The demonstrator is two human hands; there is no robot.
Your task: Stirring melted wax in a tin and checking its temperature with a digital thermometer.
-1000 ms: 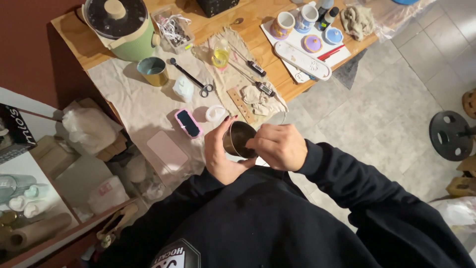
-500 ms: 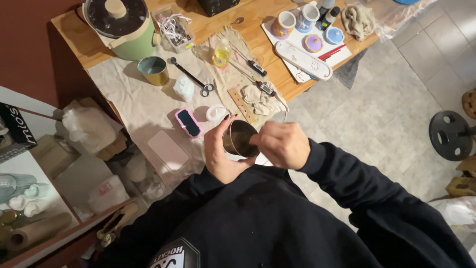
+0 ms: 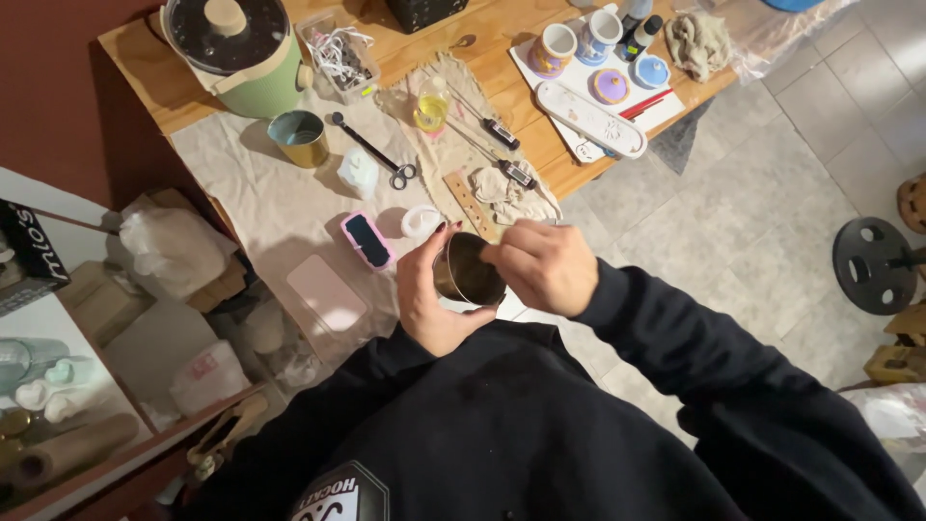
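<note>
- Holding a metal cup [image 3: 470,271] at the table's near edge, the left hand [image 3: 424,289] wraps its side, fingers curled.
- The right hand [image 3: 542,266], closed over the cup's rim at 3 o'clock, has shifted up since a second ago; what it pinches is hidden.
- A pink mould [image 3: 367,239] lies at 9 o'clock, untouched.

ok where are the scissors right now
In the head view the scissors lie on the beige cloth at upper left of centre, between the gold cup and the small bottle of yellow liquid, away from both hands.
</note>
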